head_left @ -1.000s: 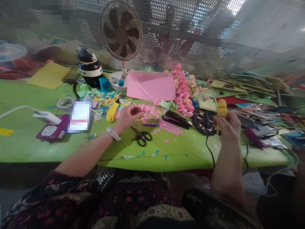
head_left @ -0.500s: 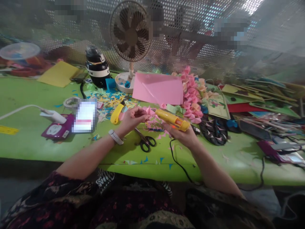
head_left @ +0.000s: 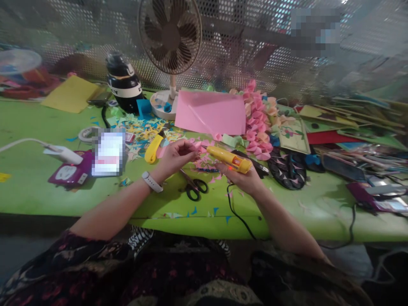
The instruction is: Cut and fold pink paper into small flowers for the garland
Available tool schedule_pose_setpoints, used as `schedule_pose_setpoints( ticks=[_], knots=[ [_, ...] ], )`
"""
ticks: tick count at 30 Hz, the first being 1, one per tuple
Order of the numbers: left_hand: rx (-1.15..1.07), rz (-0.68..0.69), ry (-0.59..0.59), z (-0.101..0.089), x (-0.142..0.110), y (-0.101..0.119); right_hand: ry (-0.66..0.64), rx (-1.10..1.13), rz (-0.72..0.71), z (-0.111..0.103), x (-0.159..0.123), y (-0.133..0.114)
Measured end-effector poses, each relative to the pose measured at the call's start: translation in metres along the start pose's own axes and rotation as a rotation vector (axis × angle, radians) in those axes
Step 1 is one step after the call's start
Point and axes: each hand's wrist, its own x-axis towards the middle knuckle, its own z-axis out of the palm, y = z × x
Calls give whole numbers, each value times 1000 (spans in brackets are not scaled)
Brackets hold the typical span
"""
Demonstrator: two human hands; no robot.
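"Glue gun (head_left: 225,156), yellow: one. Held where?"

"In the right hand (head_left: 244,177), which is closed around it. Long axis roughly left to right, nozzle (head_left: 205,147) at the left end."

"Workpiece?"

"Pink paper piece (head_left: 199,146), small: one discernible, pinched in the left hand (head_left: 180,156). Position: directly off the nozzle, to its left. Key relation, by my judgement: tip to paper, end on. Contact between the two: cannot tell."

"Nearer hand?"

"Left, since it grips the paper; the right sits past the gun's body."

"Now the count, working outward."

"Scissors (head_left: 192,184), black-handled: one pair, on the near side of the left hand, blades angled toward it. Stapler (head_left: 261,169), black: one, partly hidden by the right hand. Pink sheet (head_left: 212,111): one, beyond both hands. Pink paper petals (head_left: 256,123): one heap, right of the sheet, overlapping too much to number. Phone (head_left: 109,153), screen lit: one, left of the left wrist. Bottle (head_left: 125,87), black, white-banded: one. Desk fan (head_left: 171,37): one, right of the bottle."
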Motion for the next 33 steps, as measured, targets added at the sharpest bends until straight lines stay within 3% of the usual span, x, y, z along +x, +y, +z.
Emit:
schedule_pose_setpoints(
  ticks=[33],
  knots=[
    [60,1,5,1,-1,4,7,-70,-47,-3,-2,8]
  ],
)
